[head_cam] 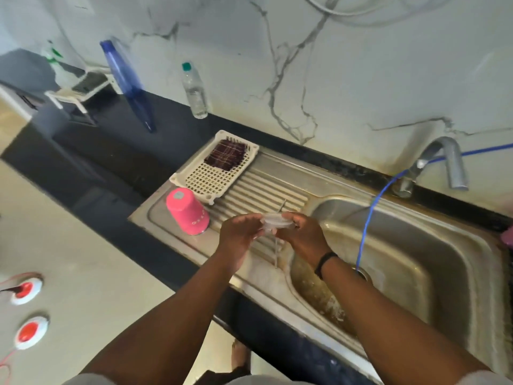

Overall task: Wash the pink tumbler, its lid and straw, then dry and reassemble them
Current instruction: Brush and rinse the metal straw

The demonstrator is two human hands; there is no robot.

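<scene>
Pink tumbler (188,211) stands upside down on the steel drainboard (258,190), just beside a white basket (194,182) holding a dark checked cloth (228,154). Over the drainboard's ribbed part, both hands hold the clear lid (276,219) between them: the left hand (241,235) has its grip curled on the lid's near edge, the right hand (304,234) pinches the far side. A clear straw (276,250) runs through the lid, hanging down below it. Right of the hands lies the sink (416,245).

Pink tumbler (188,212) upside down at the drainboard's (266,187) left end; clear lid (275,220) and straw (276,250) above its right edge.
</scene>
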